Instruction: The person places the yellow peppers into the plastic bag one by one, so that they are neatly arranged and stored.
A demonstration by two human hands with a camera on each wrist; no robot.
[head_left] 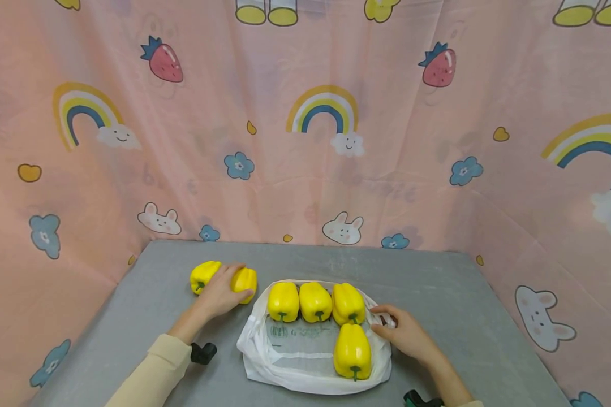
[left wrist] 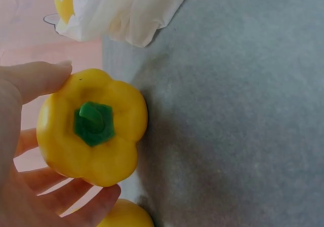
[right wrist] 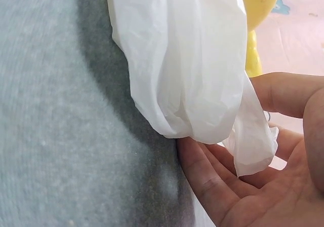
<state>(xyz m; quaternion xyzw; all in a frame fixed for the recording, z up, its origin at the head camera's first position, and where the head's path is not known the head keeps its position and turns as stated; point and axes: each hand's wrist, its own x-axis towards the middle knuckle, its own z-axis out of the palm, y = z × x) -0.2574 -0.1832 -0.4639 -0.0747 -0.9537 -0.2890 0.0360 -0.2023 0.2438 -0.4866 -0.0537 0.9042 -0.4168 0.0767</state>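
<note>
My left hand (head_left: 223, 294) grips a yellow bell pepper (head_left: 245, 285) left of a white plastic bag (head_left: 318, 386). In the left wrist view its green stem (left wrist: 93, 123) faces the camera, with thumb and fingers around its sides. Another yellow bell pepper (head_left: 202, 275) lies just beyond that hand, partly hidden by it. At the bag's right rim, my right hand (head_left: 404, 330) touches the plastic, thumb and fingers spread apart. A loose flap of the bag (right wrist: 255, 146) hangs between them in the right wrist view.
The bag's mouth is spread wide on the grey table (head_left: 427, 282). Inside it, three yellow peppers (head_left: 315, 299) stand in a row at the back, and another pepper (head_left: 352, 350) sits at the front right. A pink patterned curtain (head_left: 193, 113) surrounds the table's back and sides.
</note>
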